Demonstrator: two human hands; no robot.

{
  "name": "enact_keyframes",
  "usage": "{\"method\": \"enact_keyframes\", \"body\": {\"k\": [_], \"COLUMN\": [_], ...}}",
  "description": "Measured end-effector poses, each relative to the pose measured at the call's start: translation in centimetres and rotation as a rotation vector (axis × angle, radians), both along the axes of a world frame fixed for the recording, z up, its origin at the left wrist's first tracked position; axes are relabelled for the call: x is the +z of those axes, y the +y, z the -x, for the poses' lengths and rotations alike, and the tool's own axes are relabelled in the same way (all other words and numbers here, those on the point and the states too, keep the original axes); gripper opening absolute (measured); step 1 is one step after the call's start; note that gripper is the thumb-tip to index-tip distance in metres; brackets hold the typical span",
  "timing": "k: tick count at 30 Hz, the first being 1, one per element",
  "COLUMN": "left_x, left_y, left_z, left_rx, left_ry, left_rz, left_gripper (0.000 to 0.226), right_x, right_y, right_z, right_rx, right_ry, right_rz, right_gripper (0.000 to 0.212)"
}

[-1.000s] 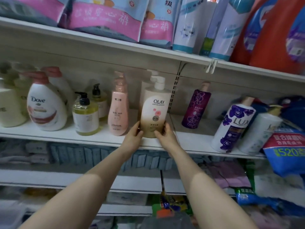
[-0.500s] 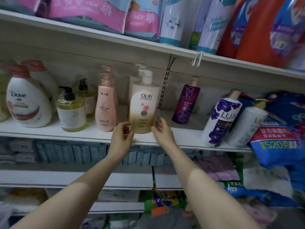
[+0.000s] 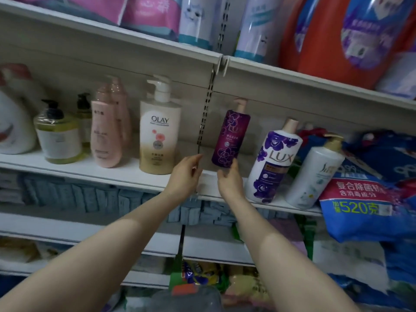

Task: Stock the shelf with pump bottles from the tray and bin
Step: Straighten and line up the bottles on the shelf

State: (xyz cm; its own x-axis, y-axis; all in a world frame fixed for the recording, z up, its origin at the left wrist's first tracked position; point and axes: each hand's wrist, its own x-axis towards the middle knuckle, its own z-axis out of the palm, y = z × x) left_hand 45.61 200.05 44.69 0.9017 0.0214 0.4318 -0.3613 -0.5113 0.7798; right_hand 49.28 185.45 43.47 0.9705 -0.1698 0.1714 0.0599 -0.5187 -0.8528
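Right hand (image 3: 229, 179) at purple bottle (image 3: 230, 137), white shelf (image 3: 126, 174)

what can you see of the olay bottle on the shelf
The Olay bottle is a tall pump bottle that looks like glossy plastic, white at the top fading to gold-beige at the base. It carries a white pump head with the spout turned left, the OLAY name in grey, a pink flower print and a small round grey badge. It stands upright near the front edge of the white shelf, just right of a pink bottle. Neither hand touches it; the left hand hovers right of its base.
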Motion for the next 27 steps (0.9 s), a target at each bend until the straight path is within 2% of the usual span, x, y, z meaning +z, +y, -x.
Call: {"method": "enact_keyframes", "body": {"k": [4,9,12,16,20,27], "left_x": [0.3,0.1,-0.1,-0.2,0.0,0.0], "left_y": [-1.5,-3.1,-3.7,-3.7,-3.5,-1.5], "left_z": [-4.6,-9.4,-10.9,-11.6,-11.6,-9.8], "left_rx": [0.003,-0.015,-0.062,-0.194,-0.190,-0.105], "left_ry": [0.140,0.298,0.362,0.265,0.249,0.246], "left_rz": [-0.075,-0.124,-0.162,-0.114,-0.019,-0.036], "left_gripper": [0.050,0.035,0.037,0.056,0.053,0.052], "right_x": [0.3,-0.2,-0.2,-0.6,-1.0,-0.5], "right_y": [-0.9,-1.6,-1.6,-1.2,-1.0,0.1], "right_z": [-2.7,-6.8,-8.8,-9.3,-9.0,-7.4], "right_rx": [-0.080,-0.129,-0.120,-0.101,-0.079,0.033], "right_ry": [-0.005,0.055,0.051,-0.034,-0.080,-0.035], "right_rz": [-0.006,0.008,-0.058,-0.140,-0.172,-0.132], "right_gripper": [0.058,0.048,0.052,0.061,0.058,0.052]}}
